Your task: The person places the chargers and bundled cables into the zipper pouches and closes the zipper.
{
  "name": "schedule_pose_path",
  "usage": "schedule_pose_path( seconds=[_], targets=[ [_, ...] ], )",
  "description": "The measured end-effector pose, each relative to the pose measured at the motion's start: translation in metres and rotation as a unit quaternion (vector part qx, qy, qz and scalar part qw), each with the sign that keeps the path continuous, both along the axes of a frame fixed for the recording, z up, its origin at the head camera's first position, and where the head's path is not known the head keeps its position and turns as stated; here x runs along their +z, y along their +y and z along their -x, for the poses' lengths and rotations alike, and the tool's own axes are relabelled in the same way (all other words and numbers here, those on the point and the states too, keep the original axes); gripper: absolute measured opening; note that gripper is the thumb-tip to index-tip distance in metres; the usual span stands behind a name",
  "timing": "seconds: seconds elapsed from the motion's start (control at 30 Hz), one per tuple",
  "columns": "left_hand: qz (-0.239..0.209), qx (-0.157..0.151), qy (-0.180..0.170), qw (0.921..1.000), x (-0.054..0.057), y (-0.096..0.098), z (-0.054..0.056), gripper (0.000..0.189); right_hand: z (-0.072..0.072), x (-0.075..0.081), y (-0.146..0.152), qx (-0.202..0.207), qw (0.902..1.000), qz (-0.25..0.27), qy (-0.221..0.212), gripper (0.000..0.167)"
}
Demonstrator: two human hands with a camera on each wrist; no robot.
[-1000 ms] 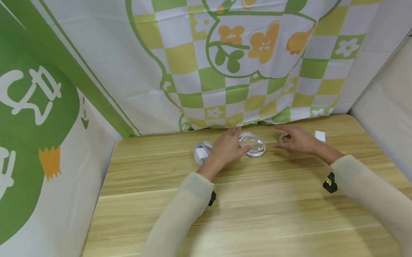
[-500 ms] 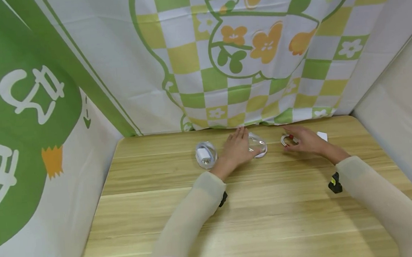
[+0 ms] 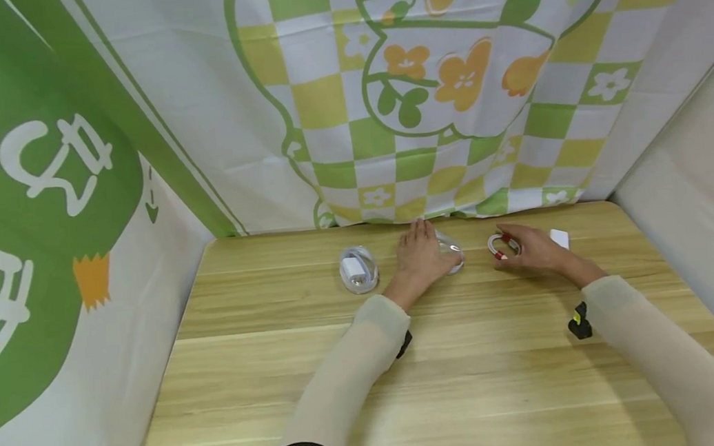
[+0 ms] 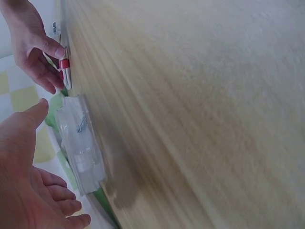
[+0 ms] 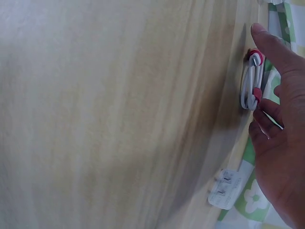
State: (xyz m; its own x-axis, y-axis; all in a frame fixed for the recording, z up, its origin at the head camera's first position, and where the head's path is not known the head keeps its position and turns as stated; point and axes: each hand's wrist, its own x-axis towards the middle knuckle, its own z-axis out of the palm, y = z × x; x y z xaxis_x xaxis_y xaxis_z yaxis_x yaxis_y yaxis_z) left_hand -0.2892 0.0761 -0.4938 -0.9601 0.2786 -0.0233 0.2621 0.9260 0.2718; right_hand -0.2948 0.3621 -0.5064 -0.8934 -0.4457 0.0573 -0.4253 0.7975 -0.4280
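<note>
Between the parted thumb and fingers of the right hand (image 3: 529,249) sits a small white cable coil with red ties (image 5: 249,83); I see a gap at the thumb tip, so the grasp is loose and wide. A white block (image 3: 560,238) lies behind those fingers, toward the wrist. Over on the other side, the left hand (image 3: 420,252) has its thumb and fingers wide apart around a clear-wrapped bundle (image 4: 78,138); whether they touch it, I can't tell. Outward from the left fingers, a coiled cable (image 3: 368,258) rests on the wooden table (image 3: 467,381).
</note>
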Motion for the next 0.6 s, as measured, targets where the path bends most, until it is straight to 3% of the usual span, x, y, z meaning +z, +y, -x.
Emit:
schedule_pose_path(
  seconds=[0.17, 0.4, 0.6],
  targets=[
    [0.026, 0.002, 0.01, 0.9996, -0.006, 0.005, 0.0, 0.117, -0.001, -0.003, 0.001, -0.015, 0.9999, -0.003, -0.007, 0.095],
    [0.046, 0.004, 0.017, 0.9988, -0.01, 0.007, 0.0, 0.115, -0.001, -0.01, 0.005, -0.017, 0.9996, 0.004, 0.022, 0.083],
    [0.05, -0.016, 0.015, 0.9985, -0.011, 0.003, 0.0, 0.107, -0.001, -0.015, 0.007, -0.018, 0.9992, 0.012, 0.033, 0.075]
  ],
)
